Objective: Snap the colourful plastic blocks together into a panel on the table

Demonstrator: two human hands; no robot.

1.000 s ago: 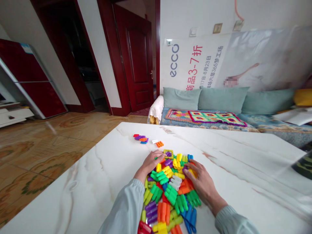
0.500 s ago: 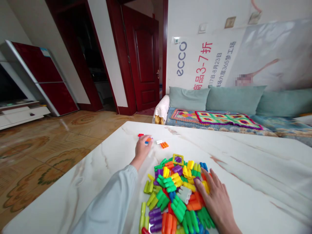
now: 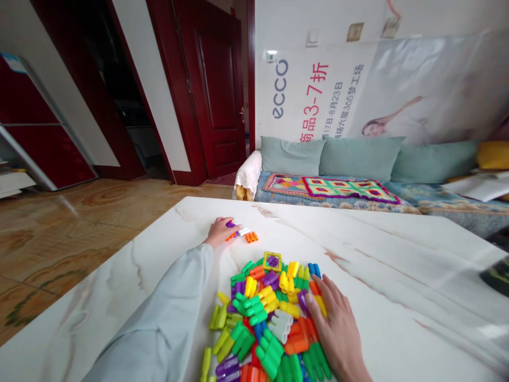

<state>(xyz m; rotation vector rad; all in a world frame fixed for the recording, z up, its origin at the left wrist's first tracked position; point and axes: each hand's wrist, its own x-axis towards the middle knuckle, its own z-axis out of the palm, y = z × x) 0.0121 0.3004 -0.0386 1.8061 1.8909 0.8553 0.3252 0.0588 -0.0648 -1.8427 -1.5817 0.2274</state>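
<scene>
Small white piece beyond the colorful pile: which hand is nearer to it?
Left. The left hand is just to the left of the small white piece; the right hand is at the right side of the colorful pile, much farther off.

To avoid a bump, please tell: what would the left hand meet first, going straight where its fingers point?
Most likely the left hand would meet the small white piece just beyond its fingertips; exact depth is unclear.

Soft indoor light, pale glare at right, edges stretched and blurred
</scene>
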